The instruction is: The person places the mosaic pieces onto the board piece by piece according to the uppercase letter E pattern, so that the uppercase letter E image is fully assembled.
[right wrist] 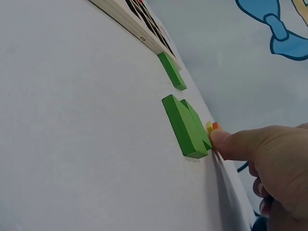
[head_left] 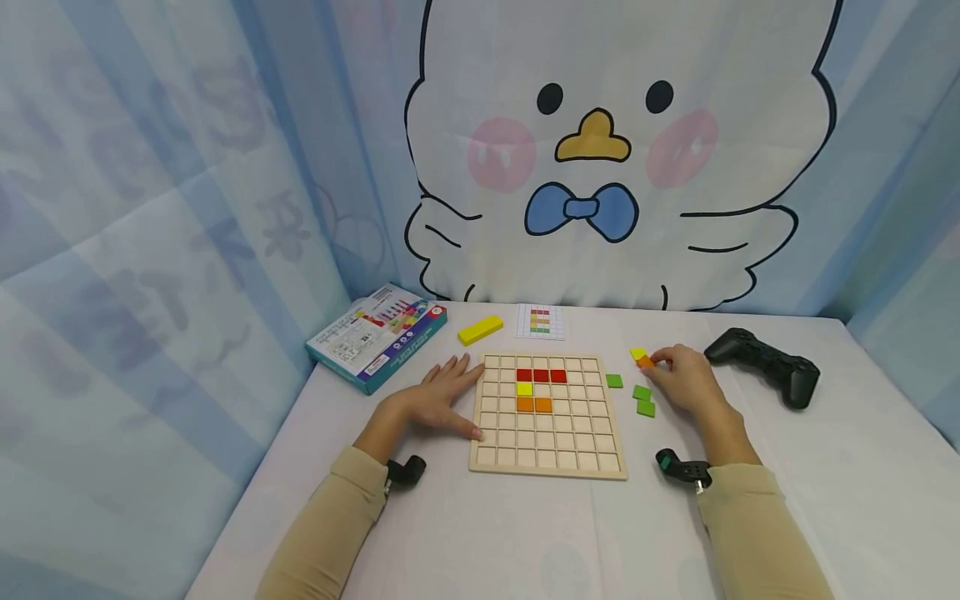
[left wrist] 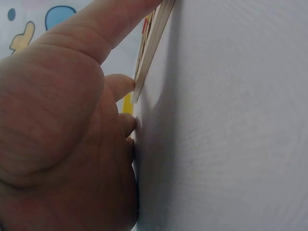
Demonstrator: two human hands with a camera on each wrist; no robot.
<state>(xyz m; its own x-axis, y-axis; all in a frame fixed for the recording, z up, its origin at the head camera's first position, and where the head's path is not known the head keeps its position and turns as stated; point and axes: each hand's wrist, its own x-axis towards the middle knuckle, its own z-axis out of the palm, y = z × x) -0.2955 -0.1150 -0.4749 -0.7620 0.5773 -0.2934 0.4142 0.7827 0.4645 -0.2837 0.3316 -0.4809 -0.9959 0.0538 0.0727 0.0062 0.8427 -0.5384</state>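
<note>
A wooden grid board [head_left: 514, 457] lies flat with three red tiles [head_left: 541, 376] in one row, a yellow tile [head_left: 524, 389] below them and two orange tiles [head_left: 543, 405] under that. Spread along its left edge, my left hand [head_left: 437, 397] touches the frame with thumb and fingertips, fingers straight. My right hand [head_left: 688, 379], right of the board, pinches an orange tile [head_left: 644, 362] between thumb and fingers. Against that tile lies a loose yellow tile [head_left: 637, 353]. Green tiles [right wrist: 185, 127] lie between this hand and the board, one [head_left: 614, 381] touching or nearly touching the board's edge.
Behind the board sit a pattern card [head_left: 540, 322] with coloured squares and a yellow bar-shaped piece [head_left: 480, 331]. A game box [head_left: 377, 337] stands at the back left. The black game controller [head_left: 765, 367] is just right of my right hand. Curtains enclose the table.
</note>
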